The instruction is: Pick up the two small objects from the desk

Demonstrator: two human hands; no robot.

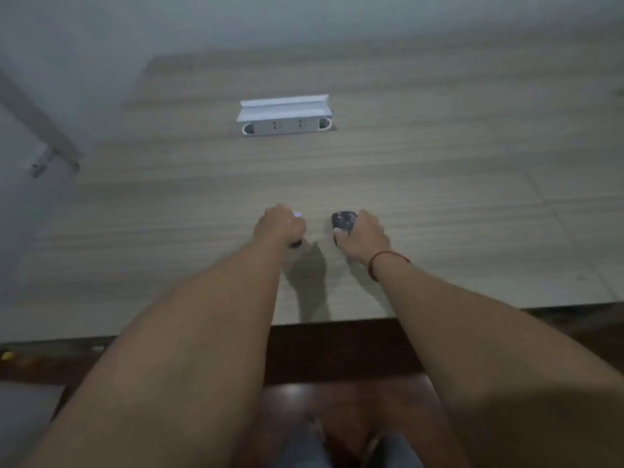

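The dark gadget (343, 221) sits on the desk (439, 184) near its near edge, gripped by the right hand (363, 236), thumb on its near end. Just left, the left hand (278, 226) is curled round a slim object (296, 244): a dark tip shows below the fist and a pale glint above; blur hides what it is. Far off at desk centre stands a white socket box (285, 114) with its lid up. Both items look small, so a loose grip could let one slide off the near edge.
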